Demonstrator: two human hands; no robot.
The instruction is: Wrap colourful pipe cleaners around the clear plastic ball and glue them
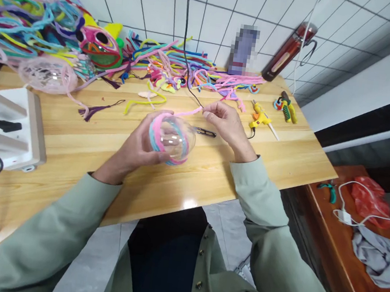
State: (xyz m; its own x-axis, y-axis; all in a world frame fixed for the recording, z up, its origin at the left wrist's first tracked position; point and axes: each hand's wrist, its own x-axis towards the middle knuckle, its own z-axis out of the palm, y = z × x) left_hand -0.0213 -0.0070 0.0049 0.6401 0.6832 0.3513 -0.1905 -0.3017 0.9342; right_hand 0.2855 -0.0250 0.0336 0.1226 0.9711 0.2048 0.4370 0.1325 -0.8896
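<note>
My left hand [138, 144] is wrapped round a clear plastic ball [185, 137] above the wooden table. Pink and light blue pipe cleaners circle the ball along its left side and underside. From its top a pink pipe cleaner [190, 112] runs out to the right, its end pinched between the thumb and fingers of my right hand [222, 121]. Thread snips [206, 132] lie on the table just behind the ball, below my right hand. Right of that hand rests a yellow glue gun [260, 116].
Colourful pipe cleaners [18, 25] heap along the tiled wall, with a pink goggled figure [99, 42] among them. Another clear ball [47, 73] and a white power strip [22, 129] are at left. Pliers [287, 107] and a red thermos [288, 53] stand right.
</note>
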